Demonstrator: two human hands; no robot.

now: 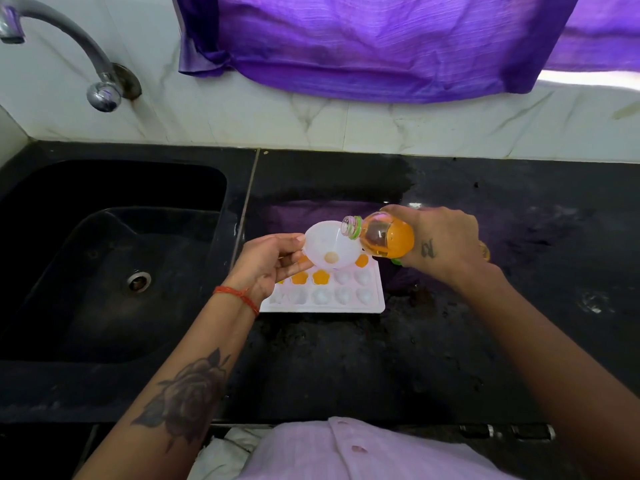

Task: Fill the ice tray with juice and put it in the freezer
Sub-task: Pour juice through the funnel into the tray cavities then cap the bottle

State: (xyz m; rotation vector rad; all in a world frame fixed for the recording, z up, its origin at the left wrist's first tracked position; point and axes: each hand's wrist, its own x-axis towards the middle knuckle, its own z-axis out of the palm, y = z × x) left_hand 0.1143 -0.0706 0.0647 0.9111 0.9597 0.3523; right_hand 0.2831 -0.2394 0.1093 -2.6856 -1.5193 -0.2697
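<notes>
A white ice tray [377, 304] lies on the black counter, some far cells holding orange juice, the near cells pale. My left hand [273, 261] holds a white funnel [329, 244] by its rim above the tray's far row. My right hand [440, 240] grips an uncapped bottle of orange juice [384, 237], tipped to the left with its mouth over the funnel's bowl. A little juice sits at the funnel's hole. Part of the tray's far rows is hidden by the funnel and my left hand.
A black sink [114, 258] with a drain lies left of the tray, under a metal tap [69, 46]. The black counter [346, 358] stretches right and toward me. A purple curtain [381, 39] hangs over the white tiled wall behind.
</notes>
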